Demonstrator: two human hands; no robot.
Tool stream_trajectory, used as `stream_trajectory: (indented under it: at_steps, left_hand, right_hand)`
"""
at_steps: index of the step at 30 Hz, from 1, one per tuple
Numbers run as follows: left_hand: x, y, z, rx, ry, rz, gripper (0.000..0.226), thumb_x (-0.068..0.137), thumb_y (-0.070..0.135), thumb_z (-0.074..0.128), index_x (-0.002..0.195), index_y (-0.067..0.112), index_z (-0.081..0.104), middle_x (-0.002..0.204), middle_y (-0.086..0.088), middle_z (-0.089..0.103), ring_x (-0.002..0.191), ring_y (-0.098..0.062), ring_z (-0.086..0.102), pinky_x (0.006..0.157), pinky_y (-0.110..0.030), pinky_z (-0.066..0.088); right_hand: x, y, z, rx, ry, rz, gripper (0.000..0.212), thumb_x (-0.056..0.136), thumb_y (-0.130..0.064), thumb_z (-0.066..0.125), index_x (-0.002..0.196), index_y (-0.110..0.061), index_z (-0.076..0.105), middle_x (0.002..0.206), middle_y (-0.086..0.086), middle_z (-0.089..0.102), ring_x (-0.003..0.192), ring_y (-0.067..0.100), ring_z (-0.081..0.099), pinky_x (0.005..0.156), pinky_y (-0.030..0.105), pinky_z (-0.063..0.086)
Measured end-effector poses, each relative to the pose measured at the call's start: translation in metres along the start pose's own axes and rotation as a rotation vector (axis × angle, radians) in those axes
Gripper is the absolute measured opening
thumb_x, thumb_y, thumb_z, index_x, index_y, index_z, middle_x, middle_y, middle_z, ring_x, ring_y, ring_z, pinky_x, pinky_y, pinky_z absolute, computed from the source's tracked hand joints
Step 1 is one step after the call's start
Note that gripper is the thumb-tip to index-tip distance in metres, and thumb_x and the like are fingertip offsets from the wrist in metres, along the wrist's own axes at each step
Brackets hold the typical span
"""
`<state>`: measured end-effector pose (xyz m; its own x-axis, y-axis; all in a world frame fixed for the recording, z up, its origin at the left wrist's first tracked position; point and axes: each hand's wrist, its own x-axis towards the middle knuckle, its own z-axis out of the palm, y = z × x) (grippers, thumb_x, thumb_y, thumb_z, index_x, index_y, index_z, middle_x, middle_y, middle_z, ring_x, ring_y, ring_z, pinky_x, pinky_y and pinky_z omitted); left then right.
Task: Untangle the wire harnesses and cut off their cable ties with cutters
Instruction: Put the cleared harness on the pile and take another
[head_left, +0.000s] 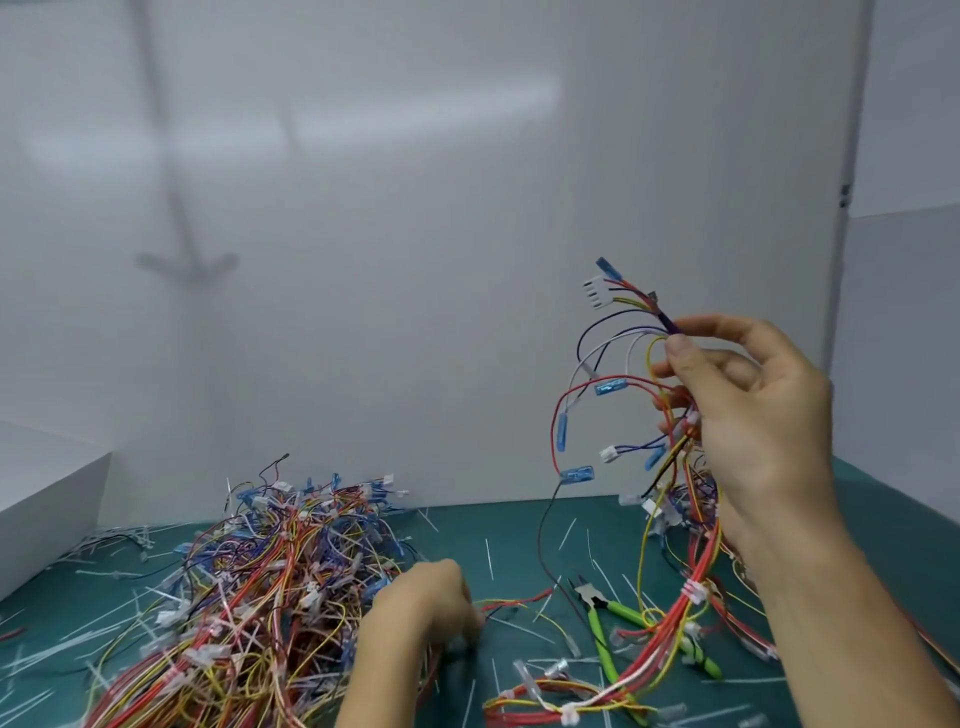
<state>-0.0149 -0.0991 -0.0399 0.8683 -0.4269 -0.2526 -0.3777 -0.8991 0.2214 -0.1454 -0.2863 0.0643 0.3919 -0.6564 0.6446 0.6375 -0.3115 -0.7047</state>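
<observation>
My right hand is raised at the right, thumb and fingers pinched on a wire harness of red, yellow, white and purple wires with blue sleeves and white plugs. Its lower wires trail down to the green mat. My left hand rests low at the centre, fingers curled on wires at the right edge of a big tangled pile of harnesses. Green-handled cutters lie on the mat between my hands, partly under the hanging wires.
Cut white cable ties are scattered all over the mat. A white box stands at the left edge. White panels wall in the back and right side of the bench.
</observation>
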Motion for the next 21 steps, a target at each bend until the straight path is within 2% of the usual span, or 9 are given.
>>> stream_trajectory:
  at_steps: [3, 5, 10, 12, 14, 16, 18, 20, 21]
  left_hand:
    - [0.009, -0.005, 0.007, 0.021, 0.010, -0.038, 0.028, 0.088, 0.023, 0.062, 0.112, 0.010, 0.071, 0.117, -0.012, 0.070, 0.108, -0.028, 0.065, 0.097, -0.041, 0.052]
    - [0.008, -0.006, 0.000, -0.009, 0.117, -0.057, 0.030, 0.091, 0.014, 0.054, 0.117, 0.009, 0.068, 0.120, -0.014, 0.067, 0.110, -0.029, 0.064, 0.098, -0.042, 0.051]
    - [-0.022, -0.021, -0.046, -0.087, 0.833, -0.216, 0.034, 0.090, 0.005, 0.053, 0.123, 0.004, 0.059, 0.121, -0.017, 0.053, 0.111, -0.033, 0.052, 0.090, -0.043, 0.048]
    - [-0.031, -0.038, -0.054, -0.130, 0.961, -0.305, 0.042, 0.087, 0.006, 0.056, 0.129, 0.003, 0.055, 0.130, -0.017, 0.047, 0.117, -0.034, 0.043, 0.091, -0.048, 0.046]
    - [-0.032, -0.054, -0.053, -0.125, 0.931, -0.390, 0.052, 0.086, 0.008, 0.057, 0.137, 0.008, 0.046, 0.142, -0.014, 0.040, 0.127, -0.034, 0.036, 0.097, -0.050, 0.042]
    - [-0.024, -0.065, -0.041, -0.094, 0.802, -0.433, 0.065, 0.089, 0.013, 0.053, 0.150, 0.013, 0.029, 0.154, -0.010, 0.030, 0.139, -0.030, 0.029, 0.107, -0.052, 0.035]
    - [-0.010, -0.068, -0.020, -0.022, 0.602, -0.418, 0.072, 0.094, 0.014, 0.042, 0.157, 0.013, 0.007, 0.165, -0.007, 0.004, 0.151, -0.028, 0.008, 0.119, -0.057, 0.017]
    - [0.004, -0.068, -0.001, 0.037, 0.457, -0.407, 0.070, 0.096, 0.011, 0.028, 0.156, 0.009, -0.007, 0.162, -0.005, -0.026, 0.150, -0.030, -0.020, 0.118, -0.060, -0.007]
    - [0.009, -0.068, 0.002, 0.052, 0.420, -0.390, 0.068, 0.096, 0.012, 0.025, 0.156, 0.008, -0.009, 0.159, -0.006, -0.031, 0.147, -0.032, -0.028, 0.115, -0.061, -0.014]
  right_hand:
    - [0.000, 0.002, 0.001, -0.025, -0.026, 0.008, 0.008, 0.094, -0.020, 0.067, 0.094, -0.027, 0.068, 0.076, -0.004, 0.075, 0.059, 0.009, 0.067, 0.050, 0.022, 0.050]
    - [-0.001, 0.002, 0.001, -0.040, -0.038, 0.008, 0.008, 0.094, -0.020, 0.067, 0.093, -0.028, 0.068, 0.077, -0.004, 0.075, 0.060, 0.010, 0.067, 0.054, 0.028, 0.053]
    - [0.000, 0.001, 0.001, -0.029, -0.043, 0.001, 0.007, 0.094, -0.021, 0.067, 0.093, -0.028, 0.068, 0.077, -0.003, 0.075, 0.060, 0.010, 0.067, 0.052, 0.024, 0.051]
    - [0.000, 0.000, 0.000, -0.031, -0.040, -0.007, 0.006, 0.093, -0.022, 0.067, 0.092, -0.028, 0.069, 0.077, -0.004, 0.075, 0.060, 0.009, 0.067, 0.050, 0.020, 0.050]
    - [-0.001, -0.001, 0.001, -0.027, -0.042, -0.001, 0.006, 0.093, -0.022, 0.068, 0.092, -0.028, 0.069, 0.077, -0.004, 0.075, 0.060, 0.009, 0.067, 0.050, 0.019, 0.050]
    - [-0.002, -0.001, 0.002, -0.033, -0.051, 0.008, 0.006, 0.093, -0.022, 0.067, 0.093, -0.028, 0.069, 0.078, -0.004, 0.075, 0.061, 0.010, 0.067, 0.051, 0.021, 0.050]
    - [-0.004, -0.001, 0.003, -0.046, -0.060, 0.012, 0.005, 0.094, -0.023, 0.067, 0.093, -0.028, 0.069, 0.079, -0.004, 0.076, 0.061, 0.011, 0.068, 0.051, 0.021, 0.051]
    - [-0.005, -0.001, 0.004, -0.063, -0.068, 0.012, 0.005, 0.094, -0.024, 0.067, 0.094, -0.029, 0.069, 0.079, -0.005, 0.076, 0.062, 0.011, 0.069, 0.053, 0.023, 0.054]
    - [-0.005, -0.002, 0.004, -0.068, -0.073, 0.014, 0.005, 0.093, -0.025, 0.067, 0.095, -0.029, 0.069, 0.079, -0.005, 0.076, 0.062, 0.011, 0.069, 0.053, 0.024, 0.054]
